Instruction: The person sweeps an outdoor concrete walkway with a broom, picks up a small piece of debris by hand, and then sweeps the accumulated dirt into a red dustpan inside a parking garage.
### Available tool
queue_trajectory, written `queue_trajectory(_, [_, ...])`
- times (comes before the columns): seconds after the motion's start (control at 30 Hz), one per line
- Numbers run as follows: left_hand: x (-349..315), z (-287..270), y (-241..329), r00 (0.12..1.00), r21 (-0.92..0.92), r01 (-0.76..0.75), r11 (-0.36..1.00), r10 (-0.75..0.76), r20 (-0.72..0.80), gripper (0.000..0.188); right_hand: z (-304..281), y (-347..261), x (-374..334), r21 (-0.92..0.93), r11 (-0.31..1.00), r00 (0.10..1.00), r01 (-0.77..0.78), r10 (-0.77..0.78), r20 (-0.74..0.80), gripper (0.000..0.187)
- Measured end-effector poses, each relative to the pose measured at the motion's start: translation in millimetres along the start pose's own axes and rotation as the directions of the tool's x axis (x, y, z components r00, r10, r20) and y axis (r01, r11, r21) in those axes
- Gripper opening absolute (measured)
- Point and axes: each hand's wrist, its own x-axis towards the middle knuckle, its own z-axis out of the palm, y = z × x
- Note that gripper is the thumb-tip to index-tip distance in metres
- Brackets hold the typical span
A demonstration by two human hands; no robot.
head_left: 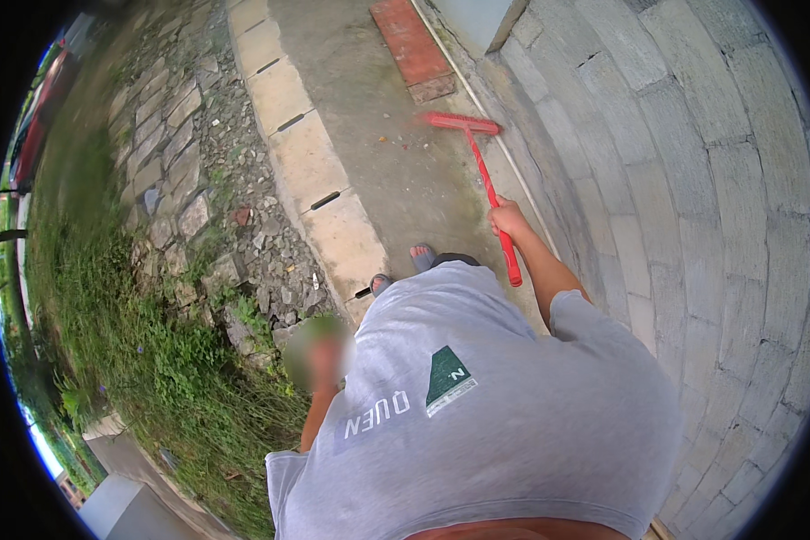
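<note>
My right hand (509, 218) is closed around the handle of a red push broom (481, 162). The wide red head of this broom rests on the wet-looking concrete ground (369, 117), beside a pale pipe along the wall. Below my grip, the lower end of the handle sticks out toward my body. My left hand (324, 358) hangs at my left side, next to the weeds and away from the broom. It is blurred, so its fingers cannot be made out.
A reddish board (412, 45) lies beyond the broom head. On the right rises a grey block wall (693, 180), with a pale pipe (522, 180) at its foot. To the left run slotted drain covers (310, 153), then loose rubble (265, 234) and weeds (198, 360).
</note>
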Motion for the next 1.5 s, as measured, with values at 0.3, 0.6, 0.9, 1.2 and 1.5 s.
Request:
queue_trajectory(0.3, [8.3,13.2,-27.2,0.977,-0.156,-0.210,0.965,0.204,-0.056,0.027,-46.3,-21.6,-74.0,0.436,0.843,0.896,-0.314,0.112,0.429,0.075])
queue_trajectory(0.6, [41.0,52.1,-12.8,0.970,-0.382,0.234,0.894,-0.188,0.154,0.011,-34.4,-24.7,-107.8,0.216,0.966,0.989,-0.140,0.128,0.068,0.075])
queue_trajectory(0.9, [100.2,48.7,-43.8,0.849,0.442,-0.453,0.774,0.526,-0.052,0.017,-26.8,-48.2,-104.6,0.240,0.968,0.989,-0.077,0.044,0.140,0.072])
queue_trajectory(1.2, [232.9,-53.9,320.9,0.792,-0.730,0.599,0.329,-0.381,0.477,0.019,-39.4,-150.3,-52.1,-0.067,0.975,0.770,0.210,-0.123,0.626,0.074])
queue_trajectory(1.5, [312.4,-41.6,473.6,0.673,-0.724,0.606,-0.329,-0.273,0.687,0.040,-58.0,-241.8,-20.2,-0.261,0.876,0.538,0.404,0.003,0.843,0.063])
